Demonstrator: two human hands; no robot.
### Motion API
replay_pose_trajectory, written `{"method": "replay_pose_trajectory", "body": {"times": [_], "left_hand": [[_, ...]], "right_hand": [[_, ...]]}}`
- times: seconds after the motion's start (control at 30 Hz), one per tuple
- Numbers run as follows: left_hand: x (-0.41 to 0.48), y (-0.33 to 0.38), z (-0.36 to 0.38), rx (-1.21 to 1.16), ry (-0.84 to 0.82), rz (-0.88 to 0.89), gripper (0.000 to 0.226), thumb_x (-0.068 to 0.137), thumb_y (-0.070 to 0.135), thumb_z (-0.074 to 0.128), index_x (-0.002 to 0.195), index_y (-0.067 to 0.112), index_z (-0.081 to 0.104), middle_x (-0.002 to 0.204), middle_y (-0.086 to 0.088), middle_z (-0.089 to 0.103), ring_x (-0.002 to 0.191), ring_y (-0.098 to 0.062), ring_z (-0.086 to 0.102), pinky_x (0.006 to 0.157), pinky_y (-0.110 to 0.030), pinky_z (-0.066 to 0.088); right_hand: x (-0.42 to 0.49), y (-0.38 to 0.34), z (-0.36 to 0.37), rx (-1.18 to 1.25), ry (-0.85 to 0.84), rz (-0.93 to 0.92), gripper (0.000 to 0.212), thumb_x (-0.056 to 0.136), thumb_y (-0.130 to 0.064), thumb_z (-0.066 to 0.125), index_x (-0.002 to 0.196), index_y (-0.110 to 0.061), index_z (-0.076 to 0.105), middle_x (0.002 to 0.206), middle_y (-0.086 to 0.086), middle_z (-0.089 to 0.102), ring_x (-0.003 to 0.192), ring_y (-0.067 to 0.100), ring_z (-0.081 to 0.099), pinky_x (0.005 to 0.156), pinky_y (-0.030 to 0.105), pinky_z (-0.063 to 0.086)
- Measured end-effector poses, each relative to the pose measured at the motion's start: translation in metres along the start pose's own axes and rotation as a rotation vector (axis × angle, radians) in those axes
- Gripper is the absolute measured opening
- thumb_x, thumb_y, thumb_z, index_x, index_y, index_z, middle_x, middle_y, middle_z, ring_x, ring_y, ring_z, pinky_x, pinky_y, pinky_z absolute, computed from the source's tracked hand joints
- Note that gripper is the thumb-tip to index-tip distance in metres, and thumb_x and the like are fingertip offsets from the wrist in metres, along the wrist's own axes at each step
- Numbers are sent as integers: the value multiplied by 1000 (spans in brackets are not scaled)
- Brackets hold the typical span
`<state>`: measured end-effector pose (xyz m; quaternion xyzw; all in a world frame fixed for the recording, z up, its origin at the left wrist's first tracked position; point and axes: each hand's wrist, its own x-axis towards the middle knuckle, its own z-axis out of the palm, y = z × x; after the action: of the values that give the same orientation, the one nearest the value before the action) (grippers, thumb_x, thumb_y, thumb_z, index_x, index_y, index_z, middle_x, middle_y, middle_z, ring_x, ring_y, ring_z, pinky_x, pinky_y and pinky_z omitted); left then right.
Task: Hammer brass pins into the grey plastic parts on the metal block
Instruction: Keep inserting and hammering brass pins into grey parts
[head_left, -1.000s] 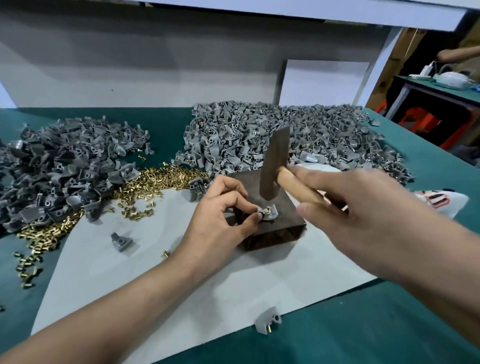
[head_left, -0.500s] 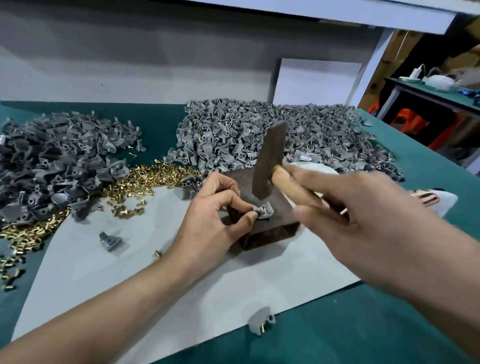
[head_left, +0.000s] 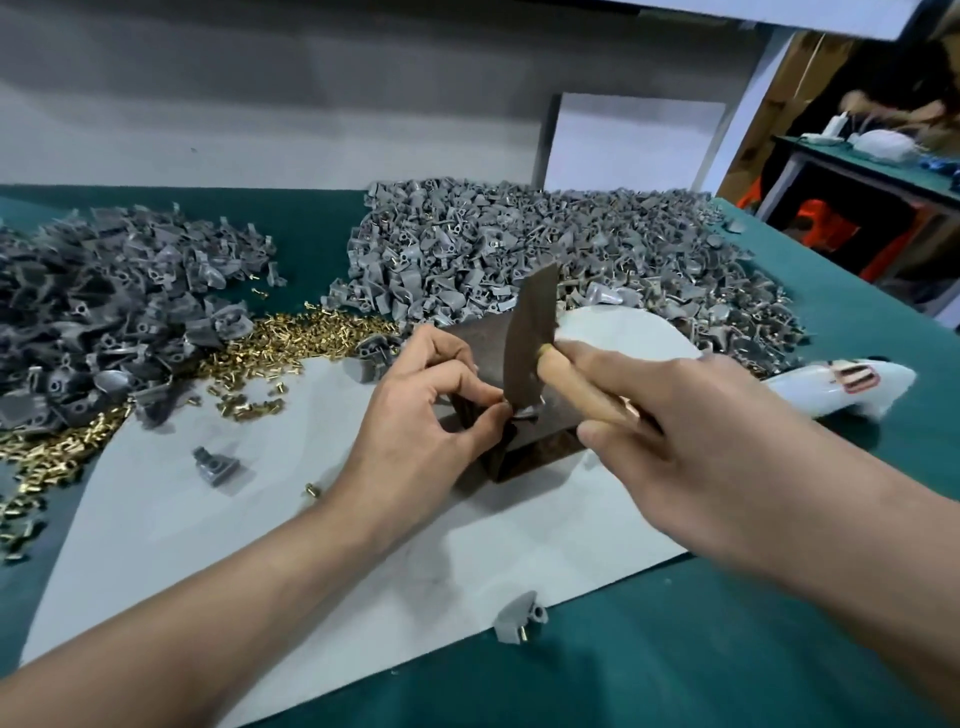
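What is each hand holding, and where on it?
The right hand grips the hammer by its wooden handle, just behind the head. The left hand pinches the grey part by its edge, on the metal block.

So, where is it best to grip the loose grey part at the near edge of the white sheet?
I would pinch the grey part across its wide wedge body, from above: it lies free on the white sheet, and a brass pin sticks out of its near end.

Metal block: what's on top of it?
A grey part, pinched by the left hand, with the hammer head against it. The head covers most of the part, so any pin is hidden.
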<state>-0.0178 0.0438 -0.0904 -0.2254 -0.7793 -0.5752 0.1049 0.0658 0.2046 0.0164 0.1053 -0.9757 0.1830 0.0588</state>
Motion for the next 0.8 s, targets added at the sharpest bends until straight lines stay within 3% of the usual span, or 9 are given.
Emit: {"method": "replay_pose_trajectory", "body": {"times": [0.13, 0.23, 0.3, 0.37, 0.5, 0.63, 0.67, 0.73, 0.8], "left_hand": [[0, 1, 1, -16, 3, 3, 25, 75, 1, 77, 66, 21, 64, 90, 8, 49, 87, 0, 50, 81, -11, 40], [-1, 1, 1, -9, -1, 17, 19, 75, 1, 78, 68, 15, 66, 90, 7, 50, 88, 0, 49, 81, -10, 39], [-1, 1, 0, -15, -3, 18, 17, 75, 1, 77, 68, 12, 66, 91, 7, 50, 88, 0, 49, 80, -9, 38], [0, 0, 1, -10, 5, -4, 19, 75, 2, 78, 68, 15, 66, 90, 8, 50, 87, -1, 50, 80, -9, 38], [-1, 1, 1, -33, -1, -20, 20, 75, 3, 78, 67, 17, 66, 89, 11, 50, 87, 1, 50, 79, -8, 38], [-2, 2, 0, -23, -10, -27, 14, 76, 5, 78, 70, 14, 69, 89, 11, 50, 87, 1, 51, 78, -6, 39], [-2, 2, -1, -40, -9, -32, 16, 76, 5, 78, 69, 16, 68, 90, 11, 50, 89, -1, 52, 79, -6, 39], [-2, 3, -1, -72, -7, -67, 19, 76, 6, 77, 67, 19, 67, 90, 11, 51, 90, -3, 52, 80, -8, 39], [-1, 4, -1, -113, -6, -99, 17, 77, 6, 75, 67, 16, 66, 90, 11, 50, 90, -4, 52, 82, -13, 41]], "right_hand": [[4, 0, -6, 4, 81, -9, 31, 80, -38, 42, 109, -43, 53, 54, -8, 50, 54, -2, 51, 45, 5, 37], [0, 0, -3, -21, -14, -7, 35, 87, -35, 45, 121, -42, 48, 58, -8, 44, 53, 8, 46, 45, 12, 36], [4, -4, -3, -8, 53, -38, 36, 82, -37, 43, 117, -42, 53, 62, -9, 54, 61, 6, 50, 51, 4, 38], [4, -3, -4, -31, 43, -21, 39, 86, -36, 44, 124, -40, 50, 65, -11, 52, 54, 11, 45, 50, 5, 37], [3, -1, -6, -14, 117, -47, 39, 81, -38, 42, 117, -40, 56, 68, -10, 61, 56, 3, 53, 48, 1, 36], [2, 10, 1, -21, 102, -18, 37, 87, -38, 49, 124, -44, 48, 56, -13, 51, 51, 1, 50, 46, 5, 36], [4, 15, 0, 36, 190, -54, 37, 86, -41, 51, 122, -48, 47, 56, -13, 55, 47, 2, 49, 39, 7, 33], [3, 20, -4, 406, 293, -7, 32, 83, -38, 54, 111, -52, 57, 50, -5, 51, 32, 11, 35, 33, 12, 28], [3, 31, -2, 787, 224, 33, 23, 81, -27, 59, 99, -39, 68, 47, 0, 40, 30, 17, 30, 38, 15, 31]]}}
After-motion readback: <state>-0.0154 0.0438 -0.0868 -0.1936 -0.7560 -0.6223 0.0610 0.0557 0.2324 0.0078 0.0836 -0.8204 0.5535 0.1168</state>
